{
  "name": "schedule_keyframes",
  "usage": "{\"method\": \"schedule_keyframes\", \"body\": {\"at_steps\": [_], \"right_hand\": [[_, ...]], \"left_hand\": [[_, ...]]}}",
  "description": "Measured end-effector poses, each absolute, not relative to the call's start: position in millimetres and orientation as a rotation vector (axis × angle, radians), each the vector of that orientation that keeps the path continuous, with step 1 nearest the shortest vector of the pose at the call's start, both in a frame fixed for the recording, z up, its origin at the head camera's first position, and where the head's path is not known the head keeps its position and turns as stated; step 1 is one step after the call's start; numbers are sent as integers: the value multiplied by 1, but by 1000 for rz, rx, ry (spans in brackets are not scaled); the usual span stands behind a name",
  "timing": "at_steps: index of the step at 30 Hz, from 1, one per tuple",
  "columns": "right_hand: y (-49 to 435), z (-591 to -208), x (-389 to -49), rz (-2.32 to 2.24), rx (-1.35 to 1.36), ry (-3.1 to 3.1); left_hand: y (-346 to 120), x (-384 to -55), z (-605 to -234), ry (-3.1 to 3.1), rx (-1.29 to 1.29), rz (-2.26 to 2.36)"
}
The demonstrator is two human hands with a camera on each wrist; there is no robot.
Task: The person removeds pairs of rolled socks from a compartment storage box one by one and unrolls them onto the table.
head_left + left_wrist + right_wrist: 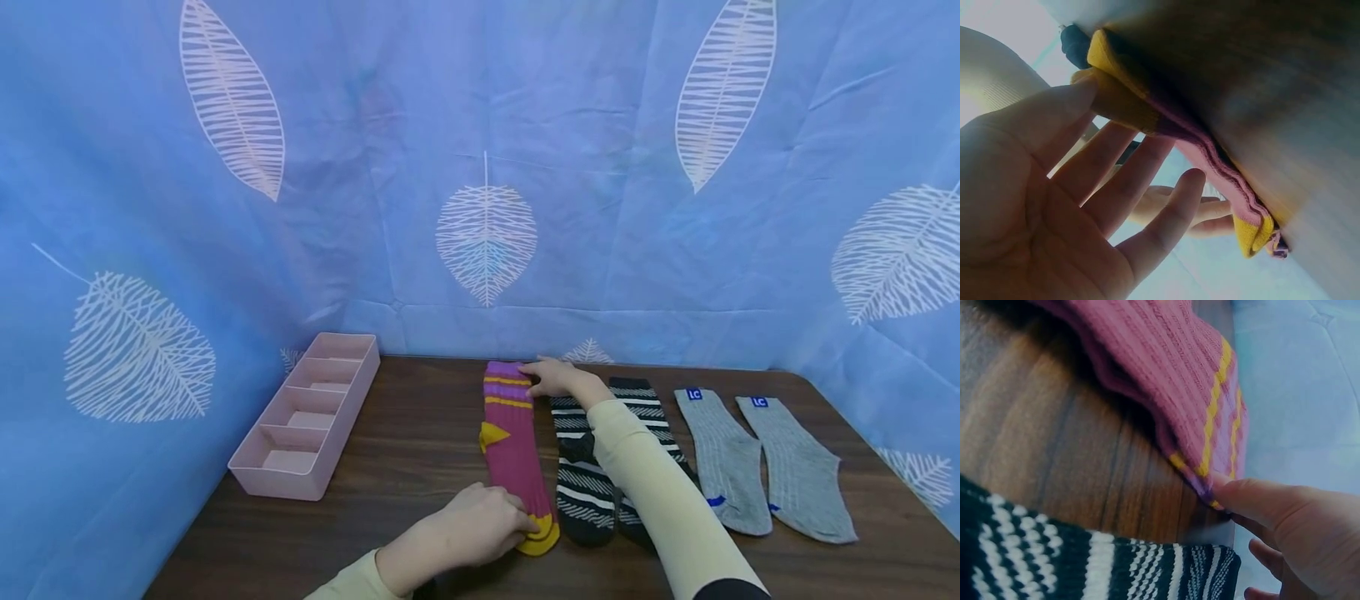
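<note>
Two maroon-pink socks point(517, 467) with yellow toes and heels and purple, yellow-striped cuffs lie stacked, one on the other. At the toe end, my left hand point(483, 523) pinches the yellow tips point(1116, 94) with its thumb and forefinger; its other fingers are spread. My right hand point(558, 379) reaches across to the far end and pinches the cuff edge point(1216, 481) between thumb and fingers. Just right of the stack lie two black-and-white striped socks point(585, 492), side by side, partly hidden under my right forearm.
Two grey ankle socks point(727, 467) with blue labels lie farther right on the dark wooden table point(405, 433). A pink divided box point(330, 442) with several compartments stands at the left. A blue leaf-print cloth point(360, 208) hangs behind and around the table.
</note>
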State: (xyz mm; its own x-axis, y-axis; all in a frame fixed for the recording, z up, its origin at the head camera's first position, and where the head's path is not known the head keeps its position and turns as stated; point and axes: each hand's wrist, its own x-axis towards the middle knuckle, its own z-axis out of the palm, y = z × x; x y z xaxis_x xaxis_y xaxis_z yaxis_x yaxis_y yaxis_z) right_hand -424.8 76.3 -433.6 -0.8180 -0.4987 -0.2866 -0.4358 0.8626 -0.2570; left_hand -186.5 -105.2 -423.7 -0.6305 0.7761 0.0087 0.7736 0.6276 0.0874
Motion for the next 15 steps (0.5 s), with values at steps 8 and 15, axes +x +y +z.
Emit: {"method": "schedule_keyframes", "body": {"at_steps": [8, 15], "right_hand": [[78, -432, -428, -310, -725, 2651], [78, -432, -432, -395, -765, 2545]], "left_hand": [[-107, -189, -427, 2816, 1409, 141], [-107, -190, -427, 2814, 1437, 139]]}}
